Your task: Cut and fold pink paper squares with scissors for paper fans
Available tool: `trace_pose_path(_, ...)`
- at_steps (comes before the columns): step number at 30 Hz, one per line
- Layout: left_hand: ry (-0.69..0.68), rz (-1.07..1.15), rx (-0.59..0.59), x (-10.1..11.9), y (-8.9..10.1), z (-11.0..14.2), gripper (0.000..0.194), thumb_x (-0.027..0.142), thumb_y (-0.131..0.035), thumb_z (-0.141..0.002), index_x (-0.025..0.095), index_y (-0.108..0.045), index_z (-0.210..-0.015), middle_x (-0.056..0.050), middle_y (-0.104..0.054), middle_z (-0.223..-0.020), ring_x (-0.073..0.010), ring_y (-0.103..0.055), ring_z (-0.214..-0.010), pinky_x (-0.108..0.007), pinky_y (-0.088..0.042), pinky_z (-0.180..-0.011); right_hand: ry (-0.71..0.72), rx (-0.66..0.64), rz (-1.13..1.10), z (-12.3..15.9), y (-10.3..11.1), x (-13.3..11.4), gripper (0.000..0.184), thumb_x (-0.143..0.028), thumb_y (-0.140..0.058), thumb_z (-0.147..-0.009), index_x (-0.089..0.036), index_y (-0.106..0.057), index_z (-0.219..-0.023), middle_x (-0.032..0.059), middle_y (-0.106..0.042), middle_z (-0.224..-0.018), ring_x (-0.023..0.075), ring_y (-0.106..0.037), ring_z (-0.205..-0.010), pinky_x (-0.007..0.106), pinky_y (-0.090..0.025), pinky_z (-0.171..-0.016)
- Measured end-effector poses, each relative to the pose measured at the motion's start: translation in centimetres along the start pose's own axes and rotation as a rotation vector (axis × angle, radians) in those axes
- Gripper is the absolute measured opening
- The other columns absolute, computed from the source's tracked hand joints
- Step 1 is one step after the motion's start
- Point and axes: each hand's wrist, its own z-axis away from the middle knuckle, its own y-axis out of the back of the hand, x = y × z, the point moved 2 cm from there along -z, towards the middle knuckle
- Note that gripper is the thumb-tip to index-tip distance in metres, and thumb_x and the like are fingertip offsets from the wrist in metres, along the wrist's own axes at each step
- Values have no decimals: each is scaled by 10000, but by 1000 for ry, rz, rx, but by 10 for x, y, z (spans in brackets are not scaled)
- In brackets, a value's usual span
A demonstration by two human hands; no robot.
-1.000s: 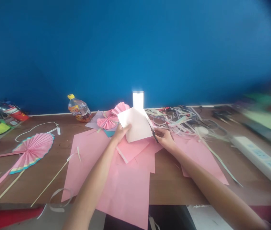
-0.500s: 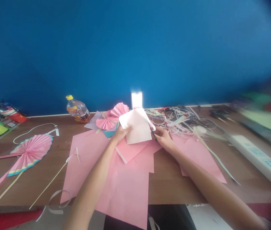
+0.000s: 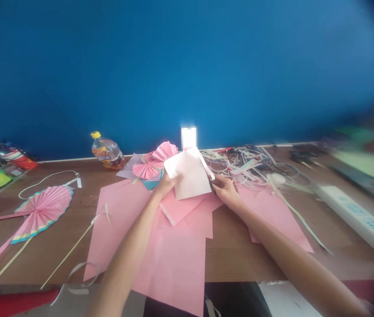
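Note:
My left hand (image 3: pixel 168 185) grips the lower left corner of a folded pale pink paper (image 3: pixel 188 175), holding it up above the table. My right hand (image 3: pixel 226 190) holds a pair of dark scissors (image 3: pixel 212 186) at the paper's right edge, where a thin strip is separating. The scissor handles are hidden by my fingers. Below both hands lie large pink paper sheets (image 3: pixel 173 264), and my forearms cross them. Two small pink paper fans (image 3: pixel 147 169) stand just behind the folded paper.
A pleated pink fan on a stick (image 3: pixel 44 213) lies on the wooden table (image 3: pixel 236 259) to the left. Behind it stands a plastic bottle with a yellow cap (image 3: pixel 107 152). A tangle of paper strips (image 3: pixel 239 164) lies at the back right, and a white power strip (image 3: pixel 355 215) runs along the right.
The view has shifted slightly. My hands and the folded paper have risen a little, and the scissors stay at the paper's right edge.

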Motion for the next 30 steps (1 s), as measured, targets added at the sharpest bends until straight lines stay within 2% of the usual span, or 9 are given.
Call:
trace_pose_path(4, -8, -15, -12, 1, -1, 1, 575, 379, -794, -640, 189, -628, -1156, -110, -674, -1146, -277, -632, -1035, -432, -469, -939, 12, 4, 1, -1, 1, 2, 126, -267, -596, -717, -158, -595, -781, -18, -525, -637, 105, -413, -557, 234, -281, -509)
trace_pose_path(12, -26, 8, 26, 0, 2, 0, 641, 359, -804, -628, 188, -604, -1212, -110, -687, -1120, -283, -643, -1020, -434, -475, -930, 50, 4, 23, -3, 5, 8, 122, -268, -575, -745, -167, -555, -680, -34, -442, -544, 97, -386, -506, 238, -274, -483)
trace_pose_path(15, -22, 54, 82, 0, 3, 0, 558, 382, -776, -667, 157, -636, -1158, -125, -690, -1110, -277, -652, -997, -413, -498, -887, 37, 4, 48, -2, 4, 9, 151, -299, -590, -740, -150, -615, -753, -24, -466, -569, 99, -385, -518, 237, -285, -482)
trace_pose_path(19, -2, 53, 100, 2, 2, 1, 478, 412, -780, -656, 132, -679, -1031, -135, -698, -1088, -267, -672, -919, -386, -523, -809, -6, -6, 76, 0, 2, 8, 283, -355, -618, -737, -128, -674, -896, 5, -538, -628, 109, -419, -549, 237, -314, -490)
trace_pose_path(22, 6, 22, 77, 4, 0, 2, 459, 427, -778, -655, 125, -684, -987, -134, -693, -1102, -264, -672, -928, -376, -524, -810, -14, -4, 48, 1, 0, 3, 330, -372, -647, -723, -119, -686, -932, 13, -574, -664, 117, -455, -571, 238, -339, -503)
trace_pose_path(30, 31, -59, -50, 4, -3, 4, 468, 410, -768, -671, 133, -667, -1034, -120, -707, -1048, -246, -671, -895, -359, -529, -807, -58, 22, -4, 1, 0, -4, 359, -369, -706, -700, -132, -670, -966, 23, -622, -735, 131, -509, -631, 235, -383, -528)
